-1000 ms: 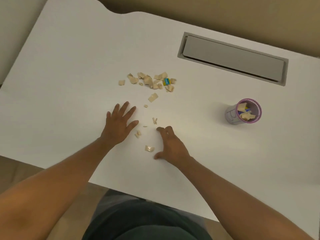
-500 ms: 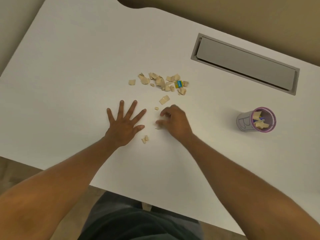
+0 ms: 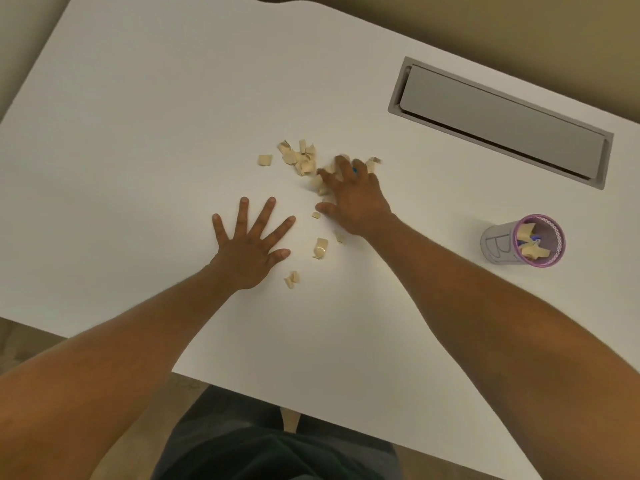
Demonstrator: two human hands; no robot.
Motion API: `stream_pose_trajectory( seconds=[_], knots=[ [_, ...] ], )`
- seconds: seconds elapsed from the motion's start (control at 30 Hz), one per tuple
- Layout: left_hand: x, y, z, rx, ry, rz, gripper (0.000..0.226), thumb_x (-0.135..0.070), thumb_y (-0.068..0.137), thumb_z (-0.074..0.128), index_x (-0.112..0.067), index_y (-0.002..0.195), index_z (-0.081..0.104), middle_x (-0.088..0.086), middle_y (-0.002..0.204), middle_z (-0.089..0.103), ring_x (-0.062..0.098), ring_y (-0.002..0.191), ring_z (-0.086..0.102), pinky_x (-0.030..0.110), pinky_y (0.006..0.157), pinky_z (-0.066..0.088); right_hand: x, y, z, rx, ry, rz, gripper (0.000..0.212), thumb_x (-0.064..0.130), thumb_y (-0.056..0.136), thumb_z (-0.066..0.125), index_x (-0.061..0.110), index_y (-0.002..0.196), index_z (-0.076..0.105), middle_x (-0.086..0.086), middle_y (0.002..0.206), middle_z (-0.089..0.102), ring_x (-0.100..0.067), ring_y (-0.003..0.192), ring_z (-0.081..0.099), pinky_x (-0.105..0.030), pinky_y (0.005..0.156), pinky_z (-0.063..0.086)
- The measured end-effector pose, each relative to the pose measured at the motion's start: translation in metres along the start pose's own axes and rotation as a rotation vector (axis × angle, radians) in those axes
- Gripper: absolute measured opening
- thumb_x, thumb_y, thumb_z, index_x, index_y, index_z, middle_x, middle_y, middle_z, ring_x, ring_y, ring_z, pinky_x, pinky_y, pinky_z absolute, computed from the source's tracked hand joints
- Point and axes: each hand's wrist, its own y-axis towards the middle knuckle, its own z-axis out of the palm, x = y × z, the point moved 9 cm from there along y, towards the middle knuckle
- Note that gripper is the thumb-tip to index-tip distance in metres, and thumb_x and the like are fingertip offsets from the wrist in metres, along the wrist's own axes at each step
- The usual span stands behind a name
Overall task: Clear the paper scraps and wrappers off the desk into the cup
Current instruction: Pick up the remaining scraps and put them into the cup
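A cluster of tan paper scraps [image 3: 301,161] lies mid-desk, with one stray piece [image 3: 265,160] to its left. My right hand [image 3: 353,199] is spread over the right side of the cluster, fingers apart and curled onto the scraps; a bit of blue wrapper [image 3: 354,170] peeks between them. My left hand [image 3: 249,251] lies flat on the white desk [image 3: 138,133], fingers splayed, holding nothing. Loose scraps sit between the hands: a larger one [image 3: 321,247] and small ones [image 3: 292,279]. The purple-rimmed mesh cup [image 3: 498,244] stands at the right with scraps inside.
A grey cable hatch [image 3: 498,121] is set into the desk at the back right. The desk's front edge [image 3: 242,393] runs diagonally just above my lap. A beige wall lies behind the desk.
My right hand has moved away from me, from the near scraps up onto the main cluster, with its fingers opening out. A larger scrap now lies behind it. My left hand stayed flat.
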Motion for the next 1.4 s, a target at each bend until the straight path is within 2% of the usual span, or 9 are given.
stream_pose_trajectory(
  seconds=[0.17, 0.37, 0.47, 0.7, 0.87, 1.0, 1.1, 1.23, 1.4],
  knots=[
    [-0.001, 0.0, -0.001, -0.003, -0.03, 0.007, 0.067, -0.071, 0.097, 0.009, -0.055, 0.158, -0.013, -0.01, 0.172, -0.025, 0.038, 0.16, -0.019, 0.081, 0.116, 0.006, 0.008, -0.031, 0.001, -0.087, 0.023, -0.002, 0.049, 0.005, 0.089, 0.064, 0.017, 0.136, 0.057, -0.01, 0.141, 0.051, -0.033, 0.12, 0.051, -0.041, 0.077, 0.055],
    [0.001, 0.001, 0.001, -0.001, -0.04, 0.012, 0.068, -0.074, 0.094, 0.002, -0.056, 0.157, -0.014, -0.011, 0.172, -0.025, 0.038, 0.16, -0.018, 0.082, 0.115, 0.005, -0.004, -0.026, -0.005, -0.145, 0.148, 0.021, 0.019, -0.006, 0.088, 0.058, 0.009, 0.091, 0.069, -0.009, 0.095, 0.059, -0.027, 0.088, 0.054, -0.036, 0.067, 0.047],
    [0.003, 0.002, 0.003, 0.014, -0.048, 0.008, 0.067, -0.074, 0.095, 0.003, -0.057, 0.157, -0.016, -0.012, 0.171, -0.027, 0.038, 0.16, -0.02, 0.082, 0.115, 0.004, -0.015, -0.024, -0.004, -0.102, 0.406, 0.126, 0.028, -0.005, 0.086, 0.059, 0.016, 0.067, 0.058, -0.001, 0.073, 0.049, -0.022, 0.069, 0.043, -0.032, 0.062, 0.037],
    [0.0, -0.003, -0.003, 0.022, -0.009, 0.039, 0.067, -0.073, 0.098, 0.007, -0.053, 0.16, -0.008, -0.008, 0.174, -0.019, 0.041, 0.161, -0.011, 0.082, 0.116, 0.013, -0.058, -0.075, -0.013, -0.248, 1.107, 0.544, 0.013, 0.015, 0.082, 0.082, 0.016, 0.095, 0.083, -0.001, 0.09, 0.079, -0.014, 0.077, 0.073, -0.019, 0.068, 0.052],
    [-0.034, -0.023, -0.043, -0.261, -0.072, -0.056, 0.052, -0.043, 0.108, 0.038, -0.023, 0.155, 0.047, 0.013, 0.166, 0.036, 0.046, 0.149, 0.036, 0.07, 0.116, 0.028, -0.093, -0.144, -0.054, -0.462, 1.107, 0.534, 0.011, 0.018, 0.082, 0.081, 0.023, 0.092, 0.083, 0.015, 0.086, 0.077, -0.006, 0.082, 0.074, -0.007, 0.072, 0.052],
    [-0.14, -0.038, -0.062, -0.456, -0.198, 0.359, 0.046, -0.037, 0.101, 0.051, -0.017, 0.142, 0.06, 0.014, 0.154, 0.05, 0.036, 0.143, 0.049, 0.053, 0.115, 0.042, -0.149, -0.211, -0.085, -0.655, 0.975, 0.587, 0.011, 0.018, 0.083, 0.081, 0.024, 0.092, 0.082, 0.013, 0.089, 0.074, -0.005, 0.083, 0.068, -0.004, 0.073, 0.048],
    [-0.223, -0.031, -0.045, -0.234, -0.198, 0.607, 0.061, -0.047, 0.099, 0.06, -0.027, 0.155, 0.047, 0.007, 0.169, 0.033, 0.032, 0.157, 0.029, 0.052, 0.123, 0.035, -0.198, -0.25, -0.1, -0.733, 0.826, 0.664, 0.012, 0.016, 0.083, 0.079, 0.025, 0.09, 0.082, 0.01, 0.087, 0.073, -0.006, 0.079, 0.065, -0.012, 0.078, 0.05],
    [-0.268, 0.007, -0.017, 0.039, 0.037, 0.582, 0.102, -0.078, 0.085, 0.057, -0.042, 0.164, 0.004, -0.004, 0.175, -0.017, 0.031, 0.162, -0.013, 0.059, 0.13, 0.009, -0.247, -0.265, -0.094, -0.649, 0.684, 0.772, 0.014, 0.014, 0.087, 0.075, 0.019, 0.098, 0.081, 0.003, 0.103, 0.075, -0.012, 0.093, 0.069, -0.03, 0.092, 0.056],
    [-0.267, 0.023, -0.001, 0.081, 0.116, 0.533, 0.114, -0.086, 0.077, 0.057, -0.045, 0.163, -0.005, -0.006, 0.173, -0.024, 0.03, 0.161, -0.019, 0.058, 0.13, 0.004, -0.261, -0.255, -0.076, -0.483, 0.531, 0.731, 0.017, 0.015, 0.089, 0.071, 0.018, 0.102, 0.081, -0.004, 0.105, 0.077, -0.023, 0.097, 0.07, -0.031, 0.088, 0.054]
  ],
)
